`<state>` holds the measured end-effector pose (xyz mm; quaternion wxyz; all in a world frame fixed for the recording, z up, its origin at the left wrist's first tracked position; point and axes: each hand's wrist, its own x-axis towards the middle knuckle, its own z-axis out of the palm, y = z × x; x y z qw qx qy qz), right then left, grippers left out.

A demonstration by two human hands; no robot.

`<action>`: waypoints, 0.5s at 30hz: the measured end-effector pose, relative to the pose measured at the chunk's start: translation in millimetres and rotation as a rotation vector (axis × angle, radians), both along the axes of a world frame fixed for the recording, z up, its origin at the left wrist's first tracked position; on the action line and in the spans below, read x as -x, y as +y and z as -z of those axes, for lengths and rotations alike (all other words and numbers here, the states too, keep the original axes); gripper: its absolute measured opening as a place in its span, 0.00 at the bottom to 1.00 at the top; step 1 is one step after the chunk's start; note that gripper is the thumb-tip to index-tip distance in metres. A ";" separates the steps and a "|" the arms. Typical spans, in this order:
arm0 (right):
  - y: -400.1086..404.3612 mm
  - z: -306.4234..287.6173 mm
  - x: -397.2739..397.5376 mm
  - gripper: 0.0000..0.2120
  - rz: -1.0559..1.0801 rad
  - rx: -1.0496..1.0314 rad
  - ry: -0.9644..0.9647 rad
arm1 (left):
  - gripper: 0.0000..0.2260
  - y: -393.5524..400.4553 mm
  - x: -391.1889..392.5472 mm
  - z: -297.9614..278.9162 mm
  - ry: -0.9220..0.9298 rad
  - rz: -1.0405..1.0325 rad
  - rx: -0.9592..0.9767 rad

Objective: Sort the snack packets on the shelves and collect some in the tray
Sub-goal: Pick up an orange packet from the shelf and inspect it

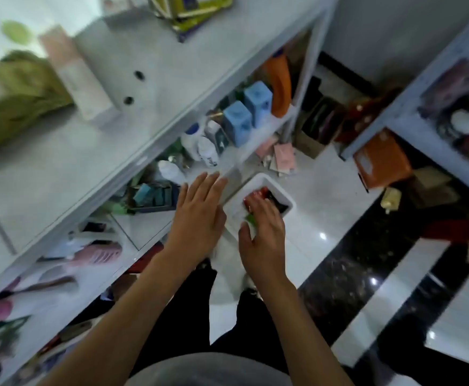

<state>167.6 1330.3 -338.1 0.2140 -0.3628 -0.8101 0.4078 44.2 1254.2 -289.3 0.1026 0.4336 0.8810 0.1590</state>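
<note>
A white tray (261,180) stands on the floor beside the left shelf unit, holding red, black and green snack packets (266,194). My right hand (264,232) reaches over the tray with fingers spread flat above the packets; I cannot tell whether it touches them. My left hand (199,215) hovers open, fingers straight, just left of the tray near the shelf edge, holding nothing. Yellow-green packets (194,9) lie on the top shelf at the back. The picture is blurred by motion.
The white shelf unit (144,79) runs along the left, with blue boxes (247,115), an orange bottle (279,84) and white bottles on lower levels. A second shelf unit (422,112) stands at right with an orange box (380,160). Cartons sit on the floor behind.
</note>
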 end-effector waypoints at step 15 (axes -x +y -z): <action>-199.1 -153.3 51.2 0.23 -0.680 -0.189 0.225 | 0.23 -285.0 -38.1 -142.6 0.277 -0.555 -0.322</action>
